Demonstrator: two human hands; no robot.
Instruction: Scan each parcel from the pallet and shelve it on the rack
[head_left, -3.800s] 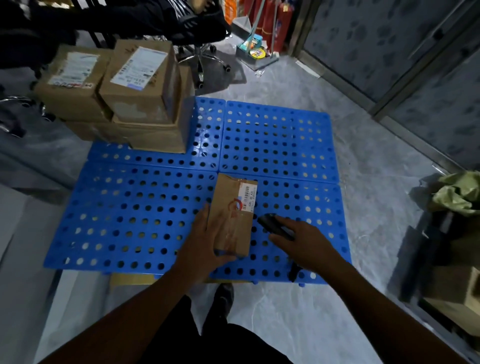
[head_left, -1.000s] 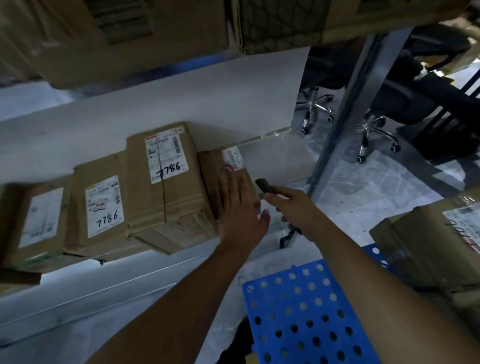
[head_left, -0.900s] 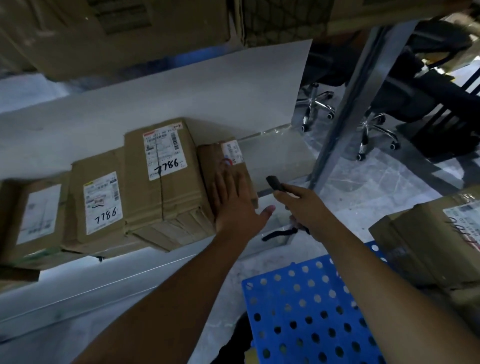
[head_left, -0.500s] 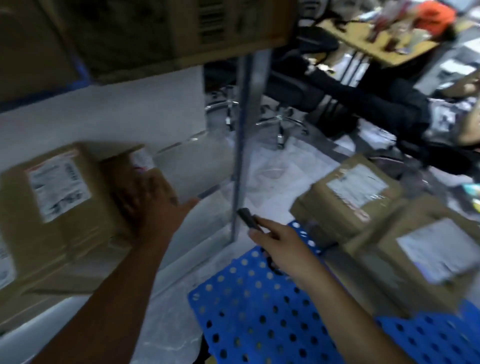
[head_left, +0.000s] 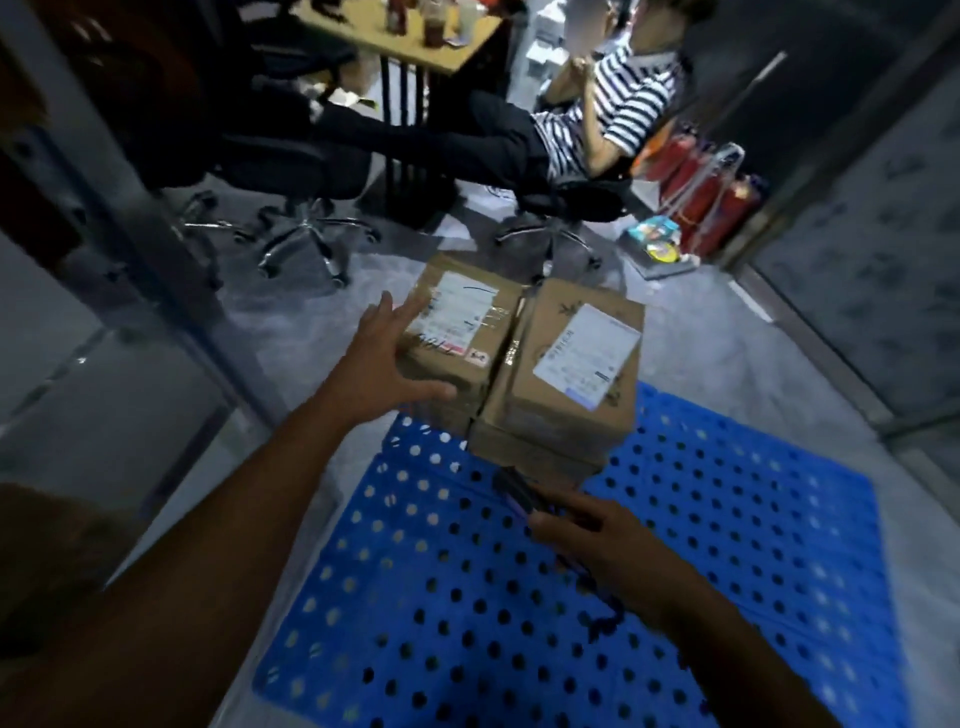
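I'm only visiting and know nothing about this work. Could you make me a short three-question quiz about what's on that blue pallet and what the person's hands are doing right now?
1. True or false: the left hand is open, reaching at the left parcel.
2. What does the right hand hold? A) tape roll B) dark handheld scanner C) pen
3. Fill in: the right parcel lies on a flatter box, which rests on the blue ___.

Key:
1. True: the fingers are spread at the parcel's near left corner; no grip closed yet.
2. B.
3. pallet.
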